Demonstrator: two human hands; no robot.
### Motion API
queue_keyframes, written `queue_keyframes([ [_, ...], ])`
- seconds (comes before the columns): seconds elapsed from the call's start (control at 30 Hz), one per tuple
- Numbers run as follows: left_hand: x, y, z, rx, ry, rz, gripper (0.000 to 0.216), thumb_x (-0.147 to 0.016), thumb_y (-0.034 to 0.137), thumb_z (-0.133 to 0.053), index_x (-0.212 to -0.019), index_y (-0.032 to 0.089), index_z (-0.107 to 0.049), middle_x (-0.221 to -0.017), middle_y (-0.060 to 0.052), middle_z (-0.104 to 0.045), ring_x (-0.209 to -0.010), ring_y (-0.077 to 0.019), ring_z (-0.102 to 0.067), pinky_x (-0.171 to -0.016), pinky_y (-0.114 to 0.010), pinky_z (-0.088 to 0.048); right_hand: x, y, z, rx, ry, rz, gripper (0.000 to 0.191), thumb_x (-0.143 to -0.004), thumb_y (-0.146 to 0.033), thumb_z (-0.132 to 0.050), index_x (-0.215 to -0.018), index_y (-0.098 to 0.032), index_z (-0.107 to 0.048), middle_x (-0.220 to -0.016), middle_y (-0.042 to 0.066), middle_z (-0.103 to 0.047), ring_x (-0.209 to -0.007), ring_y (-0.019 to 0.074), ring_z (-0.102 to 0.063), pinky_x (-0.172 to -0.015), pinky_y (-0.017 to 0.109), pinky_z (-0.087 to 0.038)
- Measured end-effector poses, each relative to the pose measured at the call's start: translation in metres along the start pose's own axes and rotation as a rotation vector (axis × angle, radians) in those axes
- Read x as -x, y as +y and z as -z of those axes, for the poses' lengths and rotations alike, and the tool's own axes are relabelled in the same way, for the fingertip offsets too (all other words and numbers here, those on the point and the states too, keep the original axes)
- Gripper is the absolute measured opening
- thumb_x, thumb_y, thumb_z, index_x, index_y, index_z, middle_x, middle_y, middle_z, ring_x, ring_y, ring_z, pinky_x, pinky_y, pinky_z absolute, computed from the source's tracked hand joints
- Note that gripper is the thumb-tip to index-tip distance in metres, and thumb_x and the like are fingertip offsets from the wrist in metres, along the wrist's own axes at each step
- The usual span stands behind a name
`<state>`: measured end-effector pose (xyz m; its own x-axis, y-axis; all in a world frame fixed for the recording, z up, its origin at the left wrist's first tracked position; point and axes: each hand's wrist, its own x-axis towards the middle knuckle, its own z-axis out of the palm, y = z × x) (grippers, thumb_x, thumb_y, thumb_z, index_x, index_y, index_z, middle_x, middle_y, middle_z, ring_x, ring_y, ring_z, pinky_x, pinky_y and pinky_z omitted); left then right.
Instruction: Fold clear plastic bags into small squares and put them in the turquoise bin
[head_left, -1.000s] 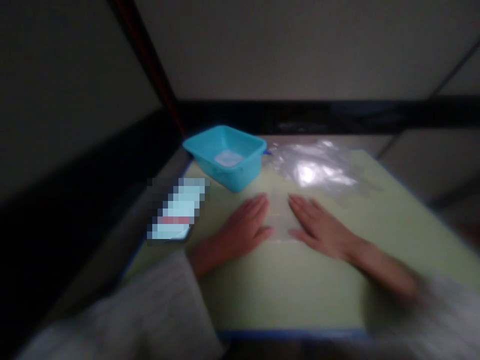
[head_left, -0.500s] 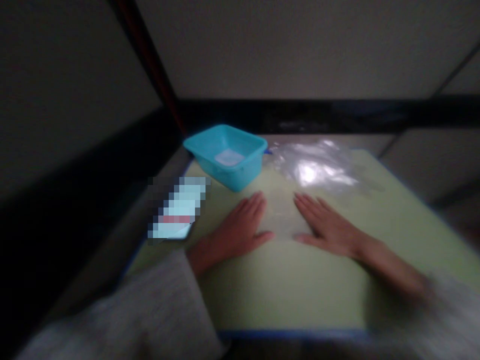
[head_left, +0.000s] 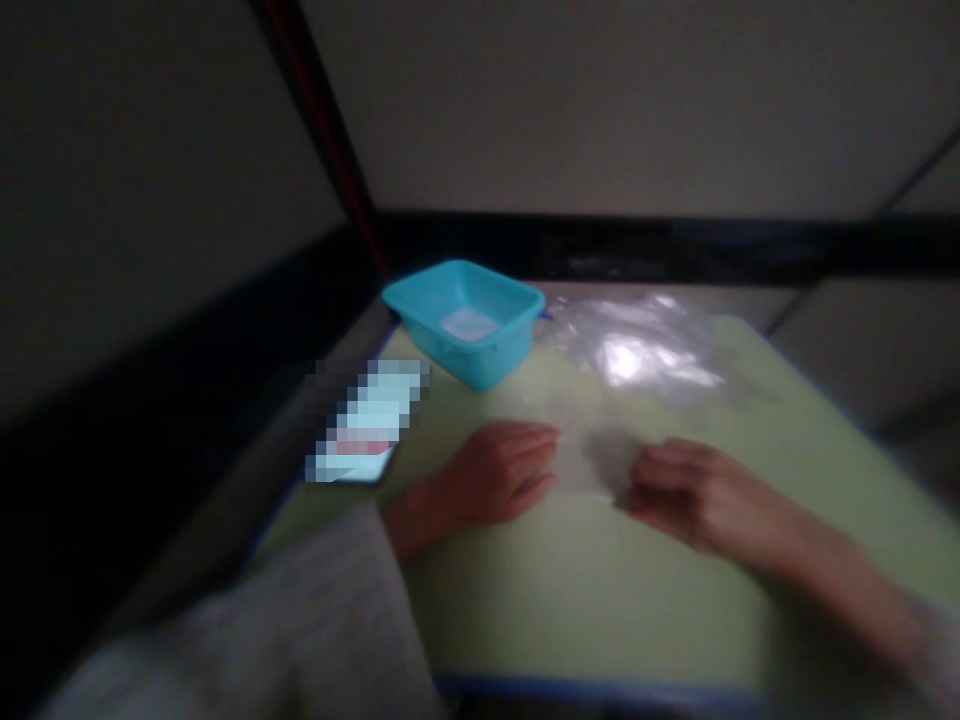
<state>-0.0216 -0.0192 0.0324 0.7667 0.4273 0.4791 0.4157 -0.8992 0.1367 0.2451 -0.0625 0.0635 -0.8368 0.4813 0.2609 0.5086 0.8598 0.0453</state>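
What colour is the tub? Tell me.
Turquoise; the tub shows best in the head view.

We look across a pale green desk (head_left: 600, 610) with blue edging (head_left: 600, 689). Beyond its far edge, a grey wall (head_left: 600, 110) rises above a black band (head_left: 720, 252). Behind the far left corner, a dark red strip (head_left: 319, 110) slants upward. We have dim light, darkest past the left edge.
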Motion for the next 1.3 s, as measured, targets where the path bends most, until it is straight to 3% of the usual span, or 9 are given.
queue_keyframes([
  [0.17,0.001,0.002,-0.003,-0.043,-0.005,-0.034,0.023,-0.09,0.023,-0.046,-0.096,0.012,-0.065,-0.108,-0.011,-0.069,-0.102,-0.0197,-0.064,-0.092,-0.034,-0.051,0.001,-0.005,-0.003,0.146,-0.026,0.023,0.027,-0.092,-0.016,-0.047,-0.067,-0.018,-0.059,-0.07,0.003,-0.057,-0.069,0.0169,-0.049,-0.062,0.033,-0.032],
  [0.33,0.001,0.001,-0.005,-0.034,-0.061,0.023,0.025,-0.09,0.024,-0.046,-0.102,0.012,-0.063,-0.112,-0.012,-0.067,-0.106,-0.0215,-0.062,-0.094,-0.036,-0.049,0.0,-0.007,-0.006,0.189,-0.056,0.037,0.024,-0.09,-0.014,-0.049,-0.07,-0.017,-0.06,-0.071,0.003,-0.058,-0.07,0.0172,-0.05,-0.063,0.033,-0.033],
  [0.53,0.002,-0.004,-0.007,-0.043,-0.189,0.242,0.051,-0.084,0.031,-0.054,-0.127,0.005,-0.047,-0.136,-0.02,-0.047,-0.128,-0.028,-0.043,-0.106,-0.042,-0.037,0.0,-0.008,-0.008,0.215,-0.059,0.043,0.023,-0.089,-0.011,-0.049,-0.072,-0.016,-0.062,-0.072,0.004,-0.058,-0.071,0.0176,-0.052,-0.064,0.033,-0.034],
  [0.7,0.006,-0.01,-0.012,-0.031,-0.265,0.279,0.062,-0.087,0.037,-0.05,-0.139,0.007,-0.031,-0.147,-0.02,-0.03,-0.139,-0.0286,-0.022,-0.112,-0.047,-0.023,0.0,-0.008,-0.008,0.218,-0.043,0.052,0.02,-0.089,-0.011,-0.05,-0.074,-0.017,-0.063,-0.072,0.004,-0.059,-0.07,0.0177,-0.053,-0.063,0.033,-0.033],
  [0.83,0.007,-0.011,-0.012,-0.012,-0.286,0.293,0.064,-0.088,0.04,-0.048,-0.14,0.008,-0.029,-0.15,-0.019,-0.025,-0.141,-0.0287,-0.016,-0.112,-0.049,-0.019,-0.001,-0.009,-0.008,0.201,-0.038,0.053,0.019,-0.088,-0.01,-0.05,-0.074,-0.016,-0.062,-0.07,0.003,-0.059,-0.069,0.0178,-0.053,-0.062,0.033,-0.033],
  [0.93,0.004,-0.009,-0.009,0.012,-0.236,0.276,0.06,-0.086,0.038,-0.051,-0.136,0.009,-0.035,-0.148,-0.019,-0.029,-0.14,-0.0279,-0.02,-0.112,-0.049,-0.022,-0.001,-0.009,-0.009,0.198,-0.044,0.045,0.019,-0.088,-0.01,-0.051,-0.074,-0.016,-0.062,-0.07,0.003,-0.058,-0.068,0.0182,-0.052,-0.062,0.033,-0.032],
  [1.1,-0.001,-0.003,-0.003,0.081,-0.128,0.182,0.041,-0.084,0.028,-0.053,-0.122,0.012,-0.053,-0.137,-0.015,-0.047,-0.13,-0.0254,-0.04,-0.107,-0.044,-0.036,0.0,-0.007,-0.012,0.188,-0.036,0.055,0.021,-0.089,-0.01,-0.049,-0.073,-0.017,-0.062,-0.071,0.003,-0.059,-0.069,0.0179,-0.052,-0.063,0.034,-0.034],
  [1.3,0.0,0.001,-0.004,0.133,-0.102,0.024,0.037,-0.086,0.024,-0.049,-0.12,0.011,-0.055,-0.129,-0.016,-0.055,-0.124,-0.0242,-0.048,-0.102,-0.042,-0.042,-0.002,-0.006,-0.009,0.168,0.002,0.043,0.028,-0.091,-0.011,-0.045,-0.068,-0.016,-0.059,-0.069,0.003,-0.059,-0.064,0.0162,-0.052,-0.06,0.032,-0.036],
])
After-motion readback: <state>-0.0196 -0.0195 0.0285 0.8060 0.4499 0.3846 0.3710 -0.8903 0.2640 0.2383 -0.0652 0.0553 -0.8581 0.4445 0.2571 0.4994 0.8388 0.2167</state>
